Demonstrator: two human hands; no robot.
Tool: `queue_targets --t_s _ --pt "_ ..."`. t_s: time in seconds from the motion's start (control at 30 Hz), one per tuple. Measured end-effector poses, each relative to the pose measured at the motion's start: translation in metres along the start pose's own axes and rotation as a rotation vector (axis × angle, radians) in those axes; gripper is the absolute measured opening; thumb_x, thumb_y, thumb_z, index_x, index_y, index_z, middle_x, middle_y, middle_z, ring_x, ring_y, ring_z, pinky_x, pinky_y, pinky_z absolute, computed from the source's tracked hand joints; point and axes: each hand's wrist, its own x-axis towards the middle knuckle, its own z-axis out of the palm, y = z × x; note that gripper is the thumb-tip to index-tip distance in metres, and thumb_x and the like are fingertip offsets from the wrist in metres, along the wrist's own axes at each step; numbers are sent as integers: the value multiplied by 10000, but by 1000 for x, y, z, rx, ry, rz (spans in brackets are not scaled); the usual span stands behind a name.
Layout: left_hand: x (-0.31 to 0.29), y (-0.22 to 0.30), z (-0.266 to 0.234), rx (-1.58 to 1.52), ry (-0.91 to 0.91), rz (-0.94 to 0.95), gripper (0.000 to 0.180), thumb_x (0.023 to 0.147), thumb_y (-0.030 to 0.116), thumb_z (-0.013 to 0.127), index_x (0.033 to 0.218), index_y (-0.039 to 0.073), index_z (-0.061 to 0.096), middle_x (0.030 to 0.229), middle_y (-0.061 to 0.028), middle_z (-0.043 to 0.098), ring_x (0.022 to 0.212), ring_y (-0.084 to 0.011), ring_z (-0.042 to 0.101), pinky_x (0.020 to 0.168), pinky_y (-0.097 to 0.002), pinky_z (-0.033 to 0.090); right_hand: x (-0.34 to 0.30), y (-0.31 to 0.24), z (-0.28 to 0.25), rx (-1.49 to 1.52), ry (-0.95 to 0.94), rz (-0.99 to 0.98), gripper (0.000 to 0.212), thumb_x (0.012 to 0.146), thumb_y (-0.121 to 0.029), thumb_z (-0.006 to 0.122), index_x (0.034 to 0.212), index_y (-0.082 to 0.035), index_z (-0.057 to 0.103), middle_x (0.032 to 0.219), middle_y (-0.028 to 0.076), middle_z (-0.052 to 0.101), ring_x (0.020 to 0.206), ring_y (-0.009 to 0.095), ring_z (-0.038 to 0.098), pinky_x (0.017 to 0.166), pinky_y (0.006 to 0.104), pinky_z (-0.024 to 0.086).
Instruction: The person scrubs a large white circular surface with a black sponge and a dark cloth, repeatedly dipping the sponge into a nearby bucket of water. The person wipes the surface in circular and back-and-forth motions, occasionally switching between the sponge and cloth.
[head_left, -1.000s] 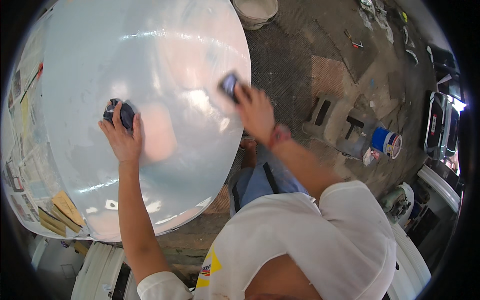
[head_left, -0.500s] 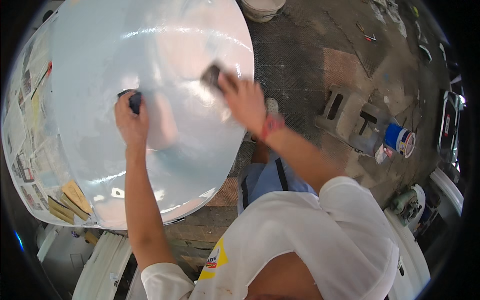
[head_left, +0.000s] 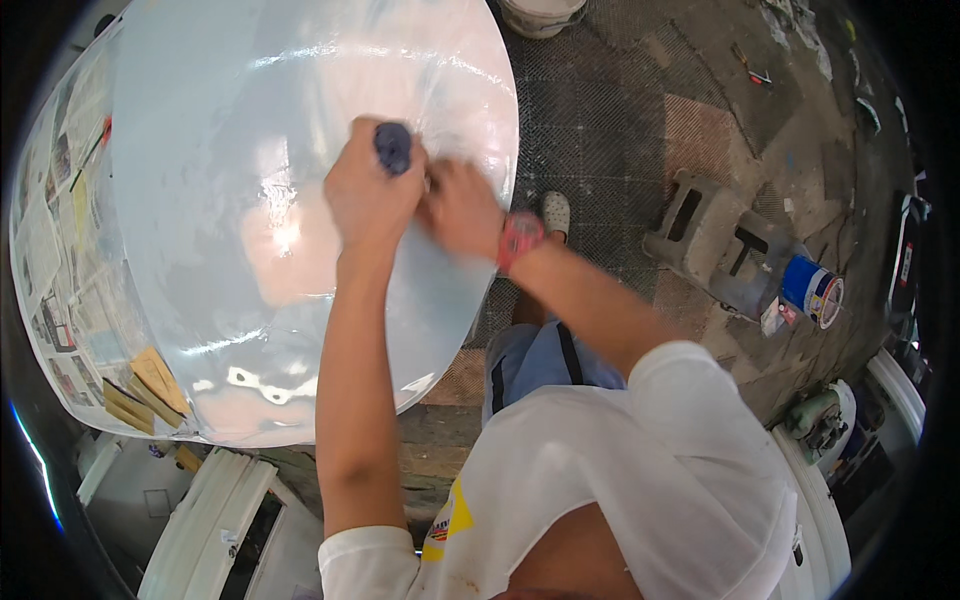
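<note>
A large, curved car panel (head_left: 200, 250), pale grey-white with pinkish patches and a wet shine, lies in front of me. My left hand (head_left: 372, 205) is closed round a bunched dark navy wad (head_left: 393, 148), perhaps a cloth or sponge, whose rounded end pokes out above the fingers. Close beside it on the right, my right hand (head_left: 465, 212) is smeared by motion over the panel. Its fingers are curled round a small dark block, mostly hidden now behind the left hand. A red watch (head_left: 521, 240) circles the right wrist.
Newspaper (head_left: 65, 280) covers the panel's left side, with folded tan sheets (head_left: 150, 390) near its lower edge. A white bucket (head_left: 540, 15) stands beyond the panel. To the right are a grey plastic step stool (head_left: 715, 235) and a blue can (head_left: 812, 290) on matting.
My left hand has moved right and up across the panel with the navy wad. My right hand has come slightly down and left, so the two hands are now side by side.
</note>
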Motion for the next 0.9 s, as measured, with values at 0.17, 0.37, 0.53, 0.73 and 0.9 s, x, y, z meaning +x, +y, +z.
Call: queue_targets --t_s 0.17,0.37,0.53,0.73,0.9 --pt "-72 -100 -36 247 47 171 360 896 190 911 1173 102 699 1198 -176 740 1202 -433 666 1036 -543 539 125 136 -38 -240 369 277 566 1035 -349 713 1559 -147 639 1460 239 629 1263 455 584 1086 536 528" --pt "-158 -187 -51 324 76 482 572 893 128 886 1368 203 575 1510 -175 616 1452 -477 522 1280 -743 309 -12 1 -19 -27 82 244 659 993 -309 770 1615 -180 597 1460 242 617 1289 458 581 1103 547 512" --pt "-160 -184 -35 320 99 414 598 853 16 785 1359 235 554 1540 -181 572 1507 -483 450 1309 -795 206 -20 64 -32 -55 12 47 704 934 -288 822 1606 -249 618 1466 192 629 1234 392 654 1058 533 556" --pt "-158 -182 -32 318 54 384 615 828 1 714 1366 243 542 1554 -178 548 1533 -482 410 1321 -810 145 94 126 -48 -176 297 332 575 1002 -297 741 1542 -131 636 1346 222 623 1258 424 591 1053 523 543" --pt "-162 -185 -38 327 55 403 613 838 37 719 1384 246 535 1569 -177 532 1537 -482 400 1315 -817 148 -66 1 -14 -45 99 305 653 1014 -274 751 1634 -158 581 1490 239 566 1290 450 555 1063 536 536"
